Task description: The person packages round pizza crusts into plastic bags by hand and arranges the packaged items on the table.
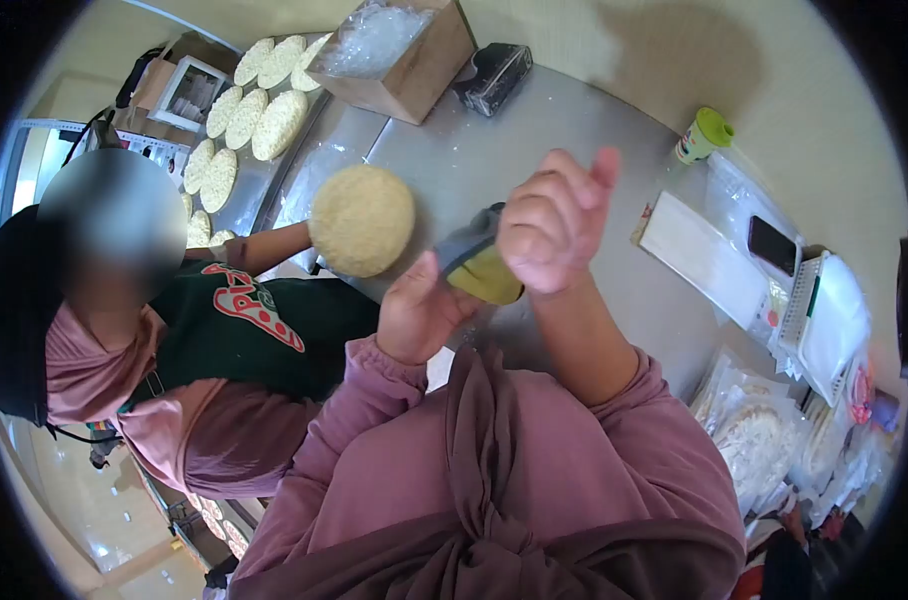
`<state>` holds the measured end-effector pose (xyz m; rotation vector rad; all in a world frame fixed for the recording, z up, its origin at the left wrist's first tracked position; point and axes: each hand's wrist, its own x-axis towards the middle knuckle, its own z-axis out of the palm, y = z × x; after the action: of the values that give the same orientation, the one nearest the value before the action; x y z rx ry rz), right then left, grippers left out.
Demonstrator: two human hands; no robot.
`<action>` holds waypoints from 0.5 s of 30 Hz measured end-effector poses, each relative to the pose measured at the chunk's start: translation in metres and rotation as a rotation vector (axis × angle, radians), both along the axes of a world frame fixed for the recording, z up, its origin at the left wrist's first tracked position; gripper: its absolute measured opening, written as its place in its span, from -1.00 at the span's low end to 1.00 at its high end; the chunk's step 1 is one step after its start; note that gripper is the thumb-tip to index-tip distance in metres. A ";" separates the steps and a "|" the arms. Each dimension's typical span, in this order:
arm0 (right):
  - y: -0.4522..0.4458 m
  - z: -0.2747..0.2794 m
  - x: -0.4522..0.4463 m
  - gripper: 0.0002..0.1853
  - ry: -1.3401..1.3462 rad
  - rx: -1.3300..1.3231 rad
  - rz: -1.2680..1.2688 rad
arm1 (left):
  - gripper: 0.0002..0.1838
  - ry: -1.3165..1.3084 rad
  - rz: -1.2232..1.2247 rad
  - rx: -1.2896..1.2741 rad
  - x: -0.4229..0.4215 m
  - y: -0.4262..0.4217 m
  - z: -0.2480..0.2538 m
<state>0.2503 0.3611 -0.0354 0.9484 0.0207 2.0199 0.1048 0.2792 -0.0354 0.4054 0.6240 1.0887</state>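
A yellow and grey cloth item (486,272) is between my two hands, above the metal table. My left hand (414,310) has its thumb raised and its other fingers partly hidden behind the lower left side of this item. Against the item's right side, my right hand (554,225) is raised with curled fingers and one digit pointing up; whether it holds anything is hidden. Up and to the left of my left hand is a round, pale flat dough base (362,220), at the end of a co-worker's outstretched arm (279,247).
The co-worker (274,305) stands close on the left. Behind are dough rounds (279,125) on a rack, a cardboard box (404,75) of plastic and a black object (494,78). To the right are a green-lidded cup (706,135), a phone (773,245), a white basket (824,320) and bagged rounds (754,435).
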 end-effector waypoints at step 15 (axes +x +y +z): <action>-0.046 -0.032 0.027 -0.53 -1.713 0.805 -0.940 | -0.65 0.294 -0.125 -0.010 -0.007 -0.021 -0.023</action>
<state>0.2776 0.3150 -0.0674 -0.5971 -1.8219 1.2636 0.0980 0.2585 -0.0587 0.5941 0.8516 0.9135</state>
